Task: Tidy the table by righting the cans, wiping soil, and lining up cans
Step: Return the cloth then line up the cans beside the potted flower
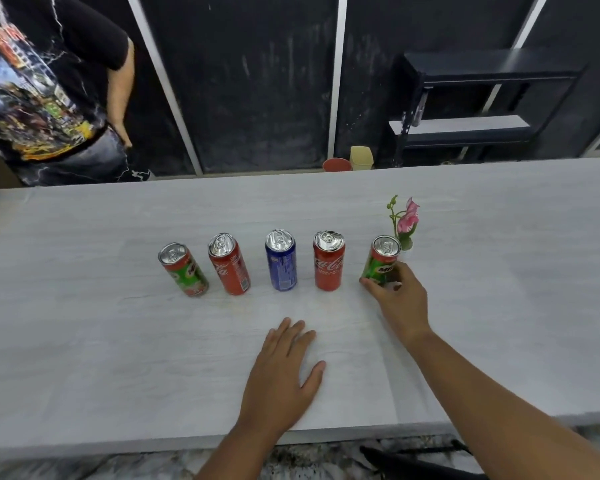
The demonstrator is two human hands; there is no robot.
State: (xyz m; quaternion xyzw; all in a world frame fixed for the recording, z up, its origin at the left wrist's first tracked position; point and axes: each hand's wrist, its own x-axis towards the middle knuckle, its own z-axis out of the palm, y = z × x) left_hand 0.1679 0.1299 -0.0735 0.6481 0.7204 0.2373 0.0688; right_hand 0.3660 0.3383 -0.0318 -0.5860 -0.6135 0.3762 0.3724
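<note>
Five cans stand in a row on the table (118, 341). At 9 o'clock of the blue can (281, 265) are the left Coca-Cola can (231, 268) and left Milo can (184, 271). At 3 o'clock are the right Coca-Cola can (329, 265) and right Milo can (378, 265), which the right hand (400, 299) grips. The left hand (284, 372) lies flat at 6 o'clock.

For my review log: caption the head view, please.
Right hand grips the end green can of five upright, lined-up cans; left hand flat on the table.
</note>
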